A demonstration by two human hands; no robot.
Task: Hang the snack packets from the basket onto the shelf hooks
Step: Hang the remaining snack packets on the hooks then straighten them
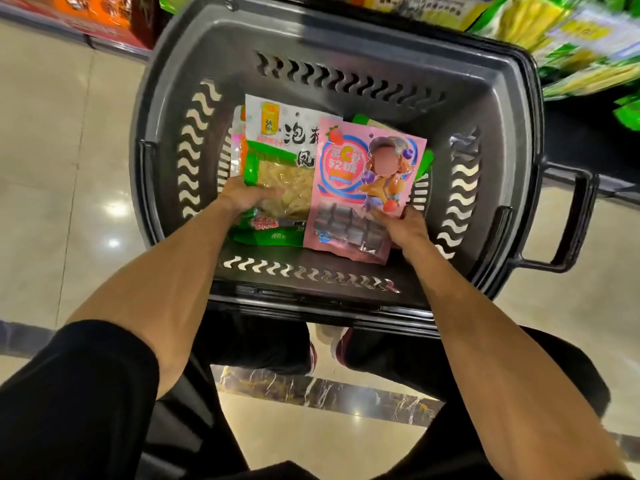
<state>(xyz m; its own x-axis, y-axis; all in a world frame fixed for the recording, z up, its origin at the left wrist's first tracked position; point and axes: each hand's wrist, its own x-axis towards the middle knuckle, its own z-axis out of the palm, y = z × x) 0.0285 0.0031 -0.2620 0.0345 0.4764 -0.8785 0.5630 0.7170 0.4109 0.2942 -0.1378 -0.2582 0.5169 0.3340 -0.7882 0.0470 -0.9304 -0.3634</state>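
A dark grey plastic basket (346, 39) stands on the floor in front of me with several snack packets inside. My left hand (247, 197) grips the lower left of a white and green packet (277, 150), thumb lying across its clear window. My right hand (407, 226) pinches the lower right edge of a pink packet (349, 188) with a cartoon figure, which overlaps the green one. More packets lie underneath, mostly hidden. No shelf hooks are visible.
Green and yellow packets (571, 39) hang or lie on shelving at the upper right. An orange box (100, 12) sits at the upper left. The basket's handle (568, 223) juts out to the right. Glossy tiled floor (52, 150) surrounds the basket; my legs and shoes are below it.
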